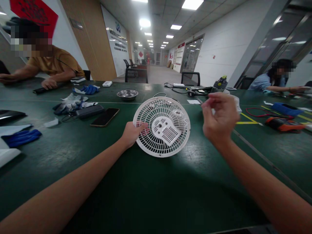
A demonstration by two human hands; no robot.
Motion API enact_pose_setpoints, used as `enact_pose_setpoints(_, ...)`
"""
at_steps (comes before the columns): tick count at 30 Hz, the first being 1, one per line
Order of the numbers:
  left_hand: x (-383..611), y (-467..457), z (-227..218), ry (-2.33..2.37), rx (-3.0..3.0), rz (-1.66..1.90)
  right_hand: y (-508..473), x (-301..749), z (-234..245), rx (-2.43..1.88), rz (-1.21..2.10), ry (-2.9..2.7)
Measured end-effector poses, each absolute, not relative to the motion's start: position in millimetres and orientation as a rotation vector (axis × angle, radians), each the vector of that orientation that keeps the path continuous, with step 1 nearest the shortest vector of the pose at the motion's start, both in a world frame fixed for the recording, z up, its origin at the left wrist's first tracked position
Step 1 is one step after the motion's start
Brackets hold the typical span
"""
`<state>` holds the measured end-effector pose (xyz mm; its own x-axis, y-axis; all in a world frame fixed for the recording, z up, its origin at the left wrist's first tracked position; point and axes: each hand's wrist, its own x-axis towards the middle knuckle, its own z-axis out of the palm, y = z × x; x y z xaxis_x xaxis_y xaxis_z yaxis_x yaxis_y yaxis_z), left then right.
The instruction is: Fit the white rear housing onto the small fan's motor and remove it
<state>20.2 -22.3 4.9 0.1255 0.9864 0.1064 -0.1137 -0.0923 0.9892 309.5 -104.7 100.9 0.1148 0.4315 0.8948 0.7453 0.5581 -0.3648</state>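
Observation:
A white round fan grille (162, 126) lies flat on the dark green table (156, 188), its motor housing plate facing up. My left hand (133, 133) grips the grille's left rim, fingers curled over the edge. My right hand (219, 118) is raised above the table to the right of the grille, fingers pinched together; whatever they hold is too small to make out. A second white fan part (237, 104) is partly hidden behind my right hand.
A black phone (104, 117), a power bank (89, 111), work gloves (70, 100) and a steel bowl (127, 94) lie beyond the grille. Blue gloves (21, 136) lie left. Cables and an orange tool (284, 124) sit right. Two other people sit at the far corners.

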Motion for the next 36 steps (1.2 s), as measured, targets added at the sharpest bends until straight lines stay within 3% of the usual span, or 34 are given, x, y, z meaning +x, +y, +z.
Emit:
enact_pose_setpoints(4,18.4,-21.2,4.2,1.026,1.259,1.197,-71.0,320.5,48.6,-1.354,-0.032,-1.64)
enact_pose_setpoints(8,17.6,-20.5,3.1,1.027,1.273,1.214,-54.8,329.5,14.1,-1.394,0.13,-1.884)
enact_pose_setpoints(16,19.8,-24.7,6.0,1.064,1.281,1.296,-66.7,319.2,26.8,-1.337,0.112,-1.635)
enact_pose_setpoints(22,20.0,-30.7,10.5,1.144,1.472,1.53,-94.8,276.0,24.3,-1.1,1.128,-1.386)
enact_pose_setpoints(25,18.5,-36.5,17.1,1.182,1.581,1.581,-100.7,261.8,24.8,-1.017,1.401,-1.361)
enact_pose_setpoints(28,17.8,-34.9,18.0,1.137,1.626,1.522,-100.6,257.8,26.7,-0.952,1.371,-1.246)
enact_pose_setpoints(36,8.0,-11.0,6.2,0.822,1.087,1.171,-98.7,287.3,30.9,-1.114,0.755,-1.312)
